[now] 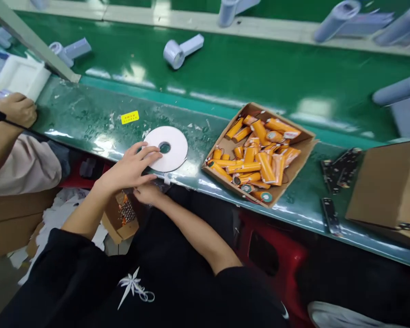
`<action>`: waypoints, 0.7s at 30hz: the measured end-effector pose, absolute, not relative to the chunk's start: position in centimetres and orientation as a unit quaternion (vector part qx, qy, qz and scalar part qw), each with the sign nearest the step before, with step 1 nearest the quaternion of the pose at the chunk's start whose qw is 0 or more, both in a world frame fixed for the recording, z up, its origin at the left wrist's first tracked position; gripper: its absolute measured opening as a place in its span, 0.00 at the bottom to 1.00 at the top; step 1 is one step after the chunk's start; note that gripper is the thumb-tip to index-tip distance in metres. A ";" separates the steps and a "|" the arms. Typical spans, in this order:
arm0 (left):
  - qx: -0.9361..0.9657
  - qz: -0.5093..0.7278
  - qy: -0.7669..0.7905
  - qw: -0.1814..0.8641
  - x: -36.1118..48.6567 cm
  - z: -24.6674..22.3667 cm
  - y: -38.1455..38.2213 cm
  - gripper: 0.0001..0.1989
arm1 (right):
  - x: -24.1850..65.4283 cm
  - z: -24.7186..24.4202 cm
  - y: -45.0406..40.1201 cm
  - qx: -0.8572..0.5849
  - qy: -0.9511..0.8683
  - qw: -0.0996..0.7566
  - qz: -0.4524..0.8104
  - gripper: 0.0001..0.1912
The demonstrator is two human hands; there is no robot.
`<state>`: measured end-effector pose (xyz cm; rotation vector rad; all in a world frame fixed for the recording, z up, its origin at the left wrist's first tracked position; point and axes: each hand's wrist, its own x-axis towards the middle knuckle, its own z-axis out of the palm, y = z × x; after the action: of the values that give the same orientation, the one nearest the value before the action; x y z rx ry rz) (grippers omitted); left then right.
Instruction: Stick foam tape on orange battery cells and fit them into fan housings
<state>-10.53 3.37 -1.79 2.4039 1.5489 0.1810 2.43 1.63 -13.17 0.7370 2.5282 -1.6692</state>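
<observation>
A flat white disc-shaped roll (174,148) with a hole in its middle lies near the front edge of the green bench. My left hand (131,166) rests on the roll's left side, fingers spread and fingertips by the hole. Just below it, at the bench edge, is my right hand (148,193), curled and partly covered by the left one; its fingers are hidden. A small pale tab (166,178) hangs at the edge beside it. Farther back lies a yellow label (130,117).
To the right stands a cardboard tray (225,132) of orange-wrapped cylindrical battery packs (249,155). Black circuit boards (331,216) lie beside a cardboard box (376,187). Behind runs a green belt (242,68) carrying grey-white devices (174,53). A co-worker's hand (17,109) is at left.
</observation>
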 end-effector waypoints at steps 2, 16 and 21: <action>0.844 0.012 0.521 0.125 -11.2 -2.3 4.7 0.35 | 4.7 -12.5 0.5 0.225 0.814 -0.043 -0.533 0.09; 0.863 0.252 0.438 -0.015 -9.2 -2.4 3.2 0.24 | 16.2 -10.9 -3.2 0.315 0.663 -0.298 -0.611 0.16; 0.716 0.368 0.585 -0.100 -10.6 -7.0 5.4 0.34 | 20.9 -7.6 -0.3 0.217 0.901 -0.171 -0.334 0.19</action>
<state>-10.63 5.43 -7.00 2.4036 1.9652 1.2345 20.86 -0.29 -7.64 0.7686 3.1870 -1.1804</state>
